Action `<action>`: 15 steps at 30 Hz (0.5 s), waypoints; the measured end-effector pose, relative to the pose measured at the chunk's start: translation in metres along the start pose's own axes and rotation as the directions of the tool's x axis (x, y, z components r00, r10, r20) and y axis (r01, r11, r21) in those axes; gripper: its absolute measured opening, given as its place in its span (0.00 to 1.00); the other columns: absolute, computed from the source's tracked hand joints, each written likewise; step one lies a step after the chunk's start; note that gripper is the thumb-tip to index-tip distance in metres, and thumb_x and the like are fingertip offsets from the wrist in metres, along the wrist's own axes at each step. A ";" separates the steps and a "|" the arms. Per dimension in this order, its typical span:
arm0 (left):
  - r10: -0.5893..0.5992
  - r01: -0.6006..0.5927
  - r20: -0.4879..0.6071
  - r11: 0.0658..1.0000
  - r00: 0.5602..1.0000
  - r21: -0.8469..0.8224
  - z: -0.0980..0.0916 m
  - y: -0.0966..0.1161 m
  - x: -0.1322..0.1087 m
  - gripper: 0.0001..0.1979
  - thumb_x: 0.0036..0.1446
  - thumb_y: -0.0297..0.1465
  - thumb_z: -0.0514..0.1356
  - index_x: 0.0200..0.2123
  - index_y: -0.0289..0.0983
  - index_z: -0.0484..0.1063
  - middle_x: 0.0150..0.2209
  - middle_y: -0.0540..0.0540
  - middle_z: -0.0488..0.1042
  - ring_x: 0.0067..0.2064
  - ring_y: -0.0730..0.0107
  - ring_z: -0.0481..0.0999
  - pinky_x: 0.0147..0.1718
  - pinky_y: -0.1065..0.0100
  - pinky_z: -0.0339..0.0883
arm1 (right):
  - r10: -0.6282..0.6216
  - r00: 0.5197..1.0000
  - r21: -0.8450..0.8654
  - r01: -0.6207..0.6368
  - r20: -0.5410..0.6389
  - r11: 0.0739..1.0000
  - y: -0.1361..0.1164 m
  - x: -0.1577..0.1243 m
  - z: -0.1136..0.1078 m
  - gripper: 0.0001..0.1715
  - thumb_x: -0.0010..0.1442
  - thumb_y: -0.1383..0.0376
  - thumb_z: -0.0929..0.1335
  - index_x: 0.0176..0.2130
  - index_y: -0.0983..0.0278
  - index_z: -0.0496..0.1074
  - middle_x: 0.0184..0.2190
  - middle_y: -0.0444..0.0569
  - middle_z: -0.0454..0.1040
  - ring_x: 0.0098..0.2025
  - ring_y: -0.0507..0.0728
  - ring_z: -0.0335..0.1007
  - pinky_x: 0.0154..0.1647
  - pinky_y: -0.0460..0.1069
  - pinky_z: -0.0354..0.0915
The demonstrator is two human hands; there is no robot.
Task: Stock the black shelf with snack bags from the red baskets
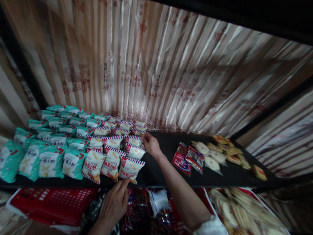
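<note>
White snack bags with red and blue striped edges point(111, 163) stand in rows on the black shelf point(154, 172). At the right end of these rows, my right hand point(151, 144) has its fingers closed at the edge of a snack bag point(133, 141). My left hand point(116, 198) is lower, at the shelf's front edge. Its fingers are stretched out, and the tips reach the bottom of the front-right snack bag point(130, 169). Left of the white bags, several rows of teal snack bags point(51, 161) stand close together.
Red packets point(181, 159), round pale packs point(213, 162) and small yellow packs point(234, 153) lie on the shelf's right side. Below are red baskets point(55, 203), one holding flat pale packs point(249, 217). A striped curtain point(139, 57) hangs behind; black posts point(284, 95) frame the shelf.
</note>
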State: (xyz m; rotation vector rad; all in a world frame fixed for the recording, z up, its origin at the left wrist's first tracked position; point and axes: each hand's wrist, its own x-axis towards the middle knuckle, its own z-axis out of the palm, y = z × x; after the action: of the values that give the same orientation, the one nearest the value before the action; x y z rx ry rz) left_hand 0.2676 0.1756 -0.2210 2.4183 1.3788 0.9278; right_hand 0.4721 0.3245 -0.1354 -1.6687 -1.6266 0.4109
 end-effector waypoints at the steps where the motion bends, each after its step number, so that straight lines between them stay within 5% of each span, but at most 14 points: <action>1: 0.000 0.000 0.000 1.000 1.000 0.003 0.000 0.000 0.000 0.20 0.60 0.26 0.46 0.53 0.39 0.66 0.44 0.45 0.76 0.44 0.68 0.77 0.42 0.69 0.73 | 0.015 1.000 0.012 -0.015 -0.015 1.000 0.001 -0.001 0.000 0.06 0.54 0.66 0.64 0.31 0.61 0.72 0.24 0.42 0.73 0.27 0.52 0.66 0.30 0.45 0.59; 6: 0.012 -0.012 -0.022 1.000 1.000 0.001 -0.002 0.000 0.000 0.20 0.59 0.25 0.47 0.53 0.38 0.66 0.44 0.45 0.76 0.44 0.68 0.77 0.42 0.69 0.73 | 0.112 0.992 0.114 -0.105 -0.061 0.988 0.011 -0.005 0.005 0.09 0.54 0.60 0.65 0.33 0.62 0.73 0.26 0.44 0.74 0.29 0.53 0.68 0.32 0.46 0.61; 12: 0.047 -0.045 -0.074 0.999 0.996 0.024 0.002 -0.002 -0.001 0.20 0.59 0.25 0.47 0.53 0.38 0.66 0.44 0.45 0.76 0.44 0.69 0.76 0.43 0.71 0.72 | 0.311 0.947 0.267 -0.280 -0.083 0.922 0.027 -0.018 0.014 0.30 0.58 0.46 0.59 0.45 0.65 0.71 0.41 0.54 0.76 0.43 0.58 0.72 0.43 0.51 0.65; 15: 0.059 -0.056 -0.084 0.998 0.995 0.034 0.003 -0.003 -0.001 0.20 0.59 0.25 0.46 0.53 0.36 0.66 0.43 0.44 0.76 0.43 0.70 0.77 0.42 0.71 0.72 | 0.408 0.912 0.443 -0.378 0.029 0.813 0.034 -0.027 0.025 0.34 0.55 0.42 0.61 0.48 0.63 0.71 0.46 0.53 0.75 0.48 0.59 0.70 0.48 0.52 0.64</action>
State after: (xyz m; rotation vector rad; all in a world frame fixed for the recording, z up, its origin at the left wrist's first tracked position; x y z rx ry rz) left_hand 0.2673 0.1767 -0.2255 2.4805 1.3680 1.0416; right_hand 0.4757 0.3091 -0.1832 -1.6306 -1.0220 0.8538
